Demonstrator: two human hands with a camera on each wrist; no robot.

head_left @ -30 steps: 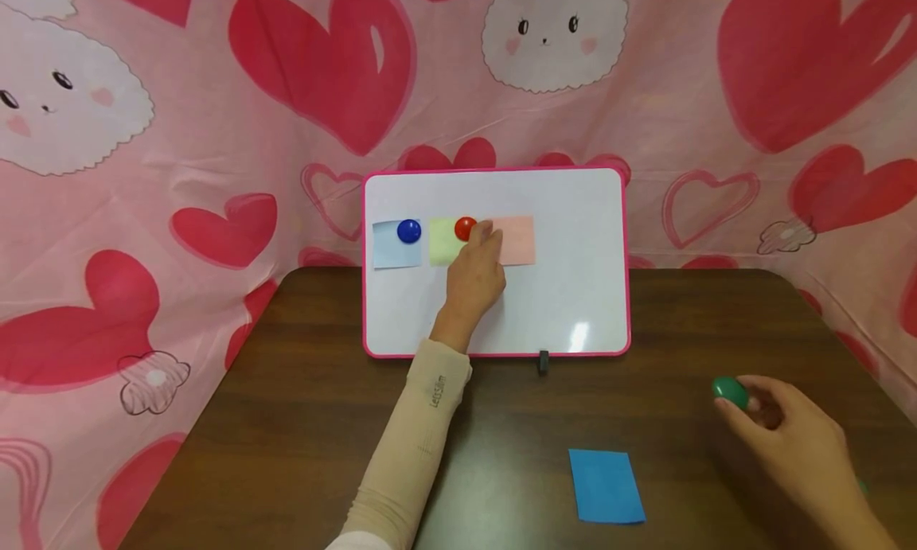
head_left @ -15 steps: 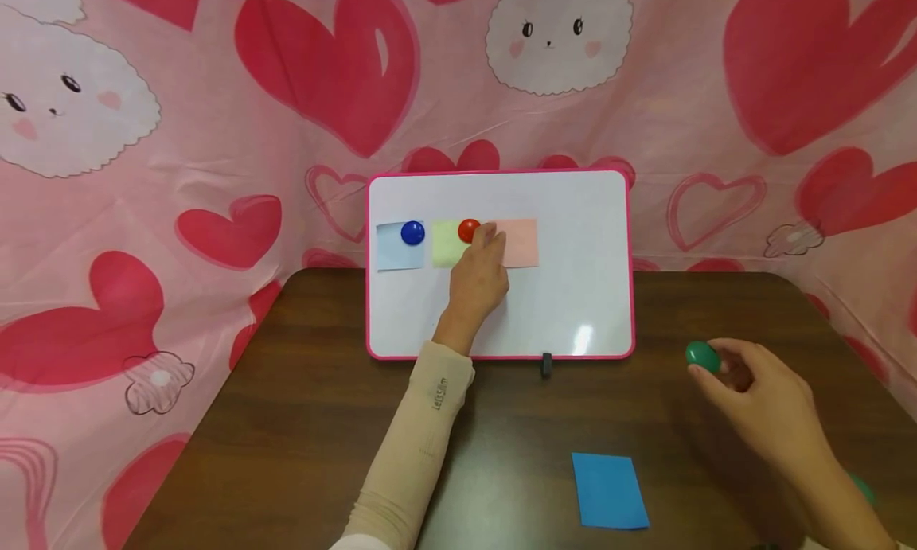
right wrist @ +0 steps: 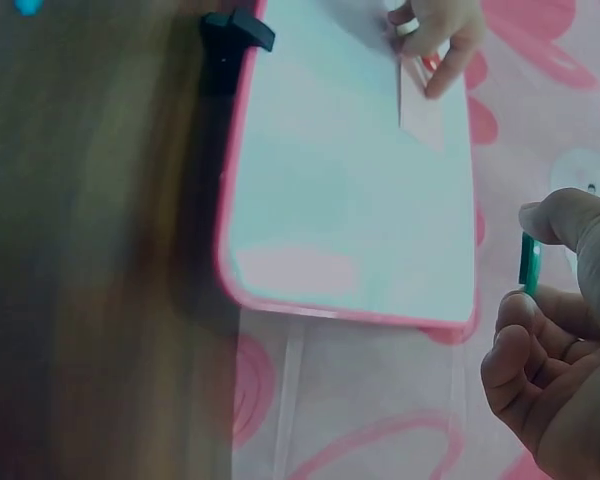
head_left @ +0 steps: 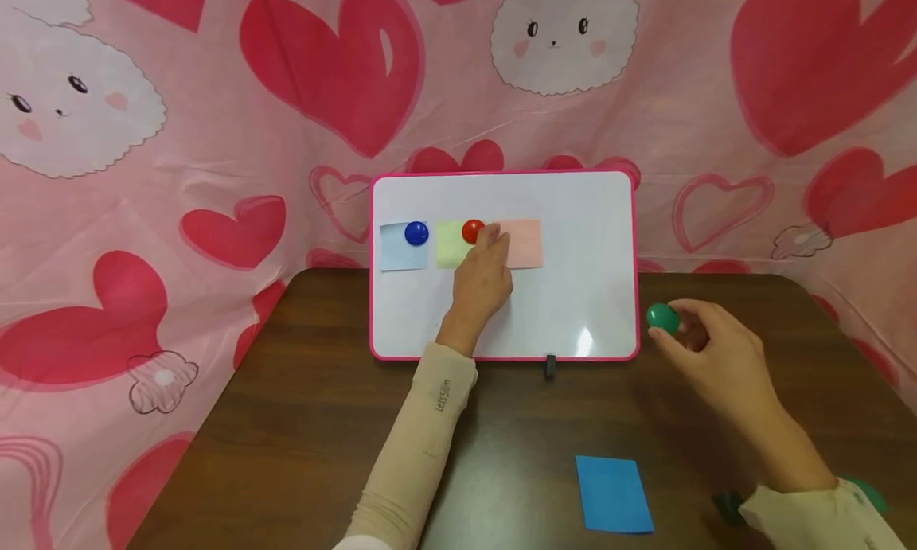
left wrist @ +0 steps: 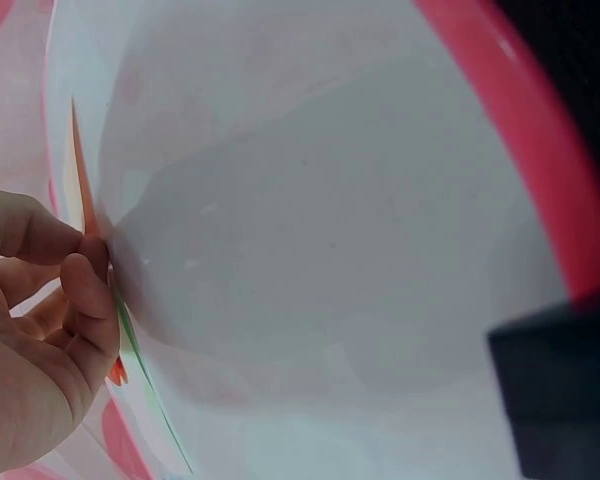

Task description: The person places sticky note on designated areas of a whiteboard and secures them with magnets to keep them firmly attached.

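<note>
A pink sticky note (head_left: 525,243) lies against the whiteboard (head_left: 573,311), right of a green note (head_left: 450,246) under a red magnet (head_left: 473,232). My left hand (head_left: 483,279) is at the pink note's left edge; in the left wrist view its thumb and fingertips (left wrist: 95,255) come together at the note, which stands partly off the board. My right hand (head_left: 723,355) pinches a round green magnet (head_left: 662,317) between thumb and fingers, in the air just right of the board. Edge-on, that magnet shows thin in the right wrist view.
A blue magnet (head_left: 416,233) sits on a light blue note (head_left: 403,255) at the board's left. A bright blue note (head_left: 614,494) lies on the brown table (head_left: 286,446). A black clip (head_left: 550,367) stands at the board's lower edge. Another green object (head_left: 870,496) shows behind the right sleeve.
My right hand has moved left and away from me with the green magnet, from over the table's right side to beside the board. My left hand has stayed at the pink note.
</note>
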